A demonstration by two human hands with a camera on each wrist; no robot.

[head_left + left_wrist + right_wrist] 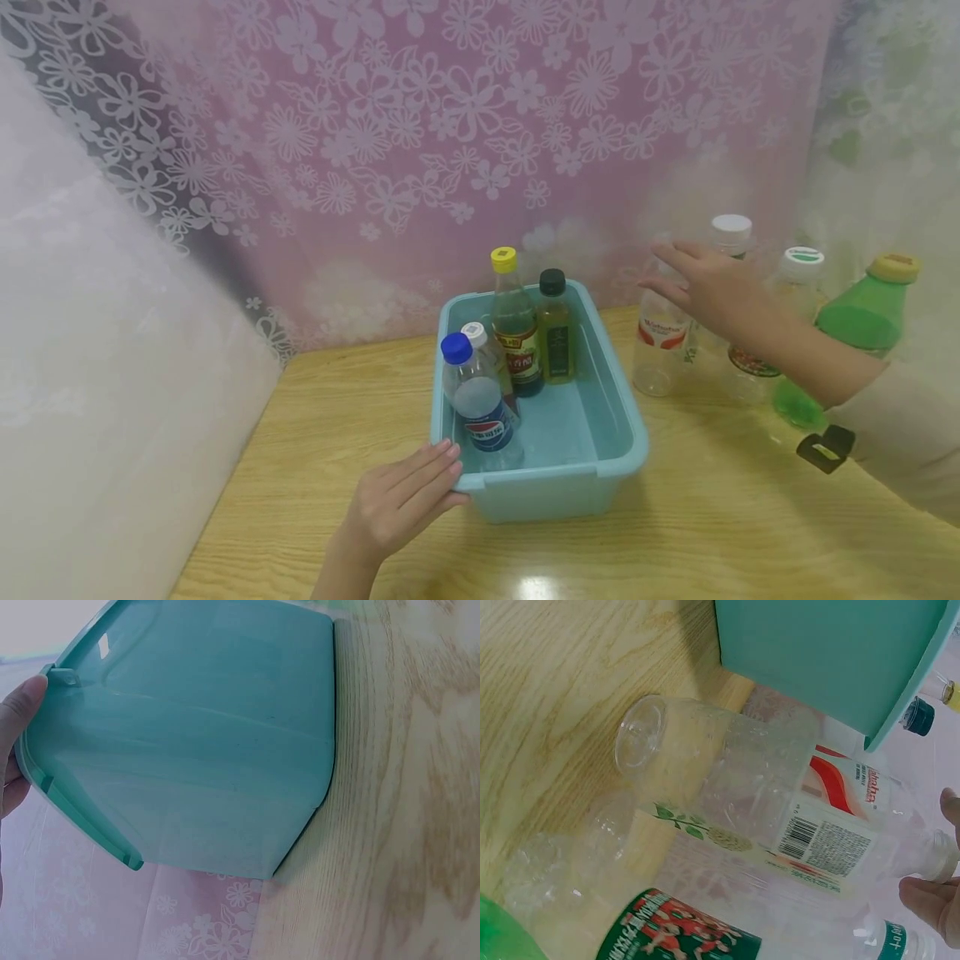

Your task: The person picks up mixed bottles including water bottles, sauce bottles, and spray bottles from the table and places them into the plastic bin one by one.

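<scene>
My left hand (401, 496) grips the near left corner of a light blue plastic basin (540, 496), fingers over the rim and thumb on the other side. Inside stand a Pepsi bottle (483, 412) with a blue cap, a white-capped bottle (474, 335), a yellow-capped sauce bottle (517, 333) and a dark-capped bottle (557, 333). To the right, my right hand (720, 287) reaches over a clear plastic bottle (727, 772) with a red and white label, upright on the table. Its thumb and fingers are spread on either side of the bottle's neck (939, 855).
Beside the clear bottle stand a white-capped bottle (731, 227), another with a green-marked white cap (802, 265) and a green bottle (862, 317) with a yellow cap. Flowered curtains (450, 125) hang behind the wooden table (337, 400). A black strap (825, 448) sits at the right wrist.
</scene>
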